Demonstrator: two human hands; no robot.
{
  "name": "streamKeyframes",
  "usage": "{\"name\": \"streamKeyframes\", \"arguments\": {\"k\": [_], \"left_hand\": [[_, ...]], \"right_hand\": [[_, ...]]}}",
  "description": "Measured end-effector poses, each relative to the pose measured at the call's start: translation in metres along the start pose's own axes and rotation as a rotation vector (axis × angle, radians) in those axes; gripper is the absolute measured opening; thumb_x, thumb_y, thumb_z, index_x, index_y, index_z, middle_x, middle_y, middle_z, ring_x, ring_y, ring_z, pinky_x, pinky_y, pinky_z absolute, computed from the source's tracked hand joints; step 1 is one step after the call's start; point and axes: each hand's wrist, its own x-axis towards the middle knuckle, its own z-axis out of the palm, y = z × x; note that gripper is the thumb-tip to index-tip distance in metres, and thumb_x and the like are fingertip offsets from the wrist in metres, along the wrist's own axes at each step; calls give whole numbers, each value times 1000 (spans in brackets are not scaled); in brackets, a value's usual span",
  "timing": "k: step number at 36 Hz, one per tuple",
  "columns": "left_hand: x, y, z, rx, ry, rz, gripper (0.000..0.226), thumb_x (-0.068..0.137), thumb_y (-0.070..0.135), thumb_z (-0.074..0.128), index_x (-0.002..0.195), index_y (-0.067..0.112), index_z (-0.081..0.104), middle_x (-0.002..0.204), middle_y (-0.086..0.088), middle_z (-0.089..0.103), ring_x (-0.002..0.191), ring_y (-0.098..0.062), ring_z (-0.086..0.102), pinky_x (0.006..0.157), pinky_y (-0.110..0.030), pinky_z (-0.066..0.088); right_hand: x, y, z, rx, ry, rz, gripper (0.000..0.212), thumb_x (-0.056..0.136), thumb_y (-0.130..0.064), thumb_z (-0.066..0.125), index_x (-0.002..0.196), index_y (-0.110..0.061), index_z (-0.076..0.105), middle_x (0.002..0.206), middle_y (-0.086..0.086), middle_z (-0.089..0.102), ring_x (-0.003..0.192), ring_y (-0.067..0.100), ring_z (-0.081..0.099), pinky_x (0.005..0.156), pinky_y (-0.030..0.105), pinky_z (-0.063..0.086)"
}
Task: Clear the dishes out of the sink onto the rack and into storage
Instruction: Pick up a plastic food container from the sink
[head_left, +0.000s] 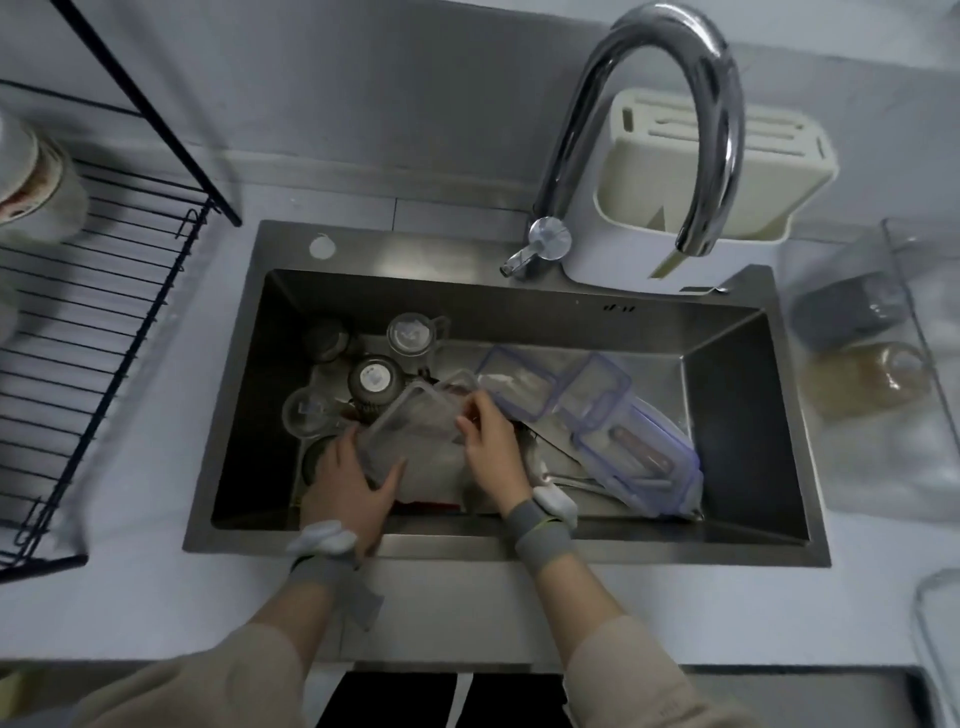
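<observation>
Both hands are down in the steel sink (737, 395), on a clear plastic container (415, 431) with a grey rim. My left hand (348, 483) grips its near left corner. At its right edge, my right hand (493, 441) has fingers curled over the rim. To the right lie two clear lids with purple rims (519, 384) and a long purple-rimmed container (644, 457). Small glass jars (410, 335) and a dark cup (375, 379) stand at the sink's left. The black wire rack (88, 332) sits on the counter to the left.
The chrome faucet (675, 104) arches over the sink's back edge. Behind it stands a cream knife block (727, 166). A clear tray (893, 332) with jars sits on the right counter. A bowl (26, 171) rests on the rack's far end.
</observation>
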Motion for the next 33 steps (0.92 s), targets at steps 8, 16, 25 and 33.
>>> {"name": "streamKeyframes", "arguments": {"k": [8, 16, 25, 33], "left_hand": [[11, -11, 12, 106, -5, -43, 40, 95, 50, 38, 130, 34, 47, 121, -7, 62, 103, -32, 62, 78, -35, 45], [13, -9, 16, 153, 52, -66, 28, 100, 36, 32, 118, 22, 47, 106, -11, 63, 77, -29, 56, 65, -34, 37], [5, 0, 2, -3, 17, -39, 39, 99, 50, 34, 125, 26, 50, 114, -7, 61, 97, -28, 60, 85, -41, 50], [-3, -1, 3, -90, 197, 38, 37, 98, 51, 38, 109, 21, 57, 100, -2, 63, 89, -22, 60, 76, -34, 45]], "right_hand": [[-1, 3, 3, -1, -131, 13, 11, 92, -2, 53, 101, -7, 54, 98, -1, 55, 90, 14, 50, 84, 32, 41], [14, 9, -26, 60, 20, 255, 18, 98, -17, 52, 104, -3, 61, 100, 15, 64, 96, 29, 59, 89, 39, 46], [21, 88, -100, -1053, -422, 333, 53, 95, -47, 42, 142, -25, 45, 162, 7, -4, 149, 29, -5, 118, 47, 8], [16, 98, -112, -1091, -440, 265, 71, 96, -39, 46, 154, -16, 12, 162, 8, -9, 149, 28, -2, 120, 48, 8]]}}
